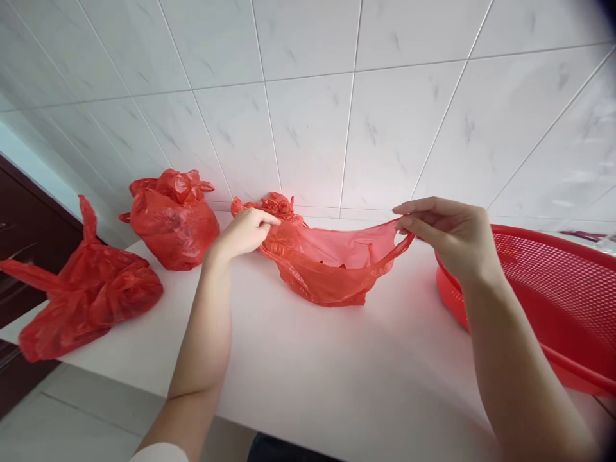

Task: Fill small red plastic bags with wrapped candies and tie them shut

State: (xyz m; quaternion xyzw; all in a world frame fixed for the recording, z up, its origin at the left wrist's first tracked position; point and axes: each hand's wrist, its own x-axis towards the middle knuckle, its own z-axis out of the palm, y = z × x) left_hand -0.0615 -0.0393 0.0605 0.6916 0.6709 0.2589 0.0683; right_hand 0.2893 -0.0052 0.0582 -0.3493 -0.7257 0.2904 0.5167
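Stretched between both hands is a thin red plastic bag (322, 282), its mouth spread wide above the white counter. My left hand (248, 231) is closed on the bag's left side. On the other side, my right hand (445, 234) pinches a handle of the bag between thumb and fingers. Small dark red bits show inside the bag, too little of them to name. Behind my left hand sits another crumpled red bag (278, 203), partly hidden.
A large red perforated plastic basket (568, 308) stands at the right. Two filled red plastic bags, one rounded (176, 224) and one with handles sticking up (96, 295), rest on the white counter (308, 372) at the left. A tiled wall (308, 128) closes off the back.
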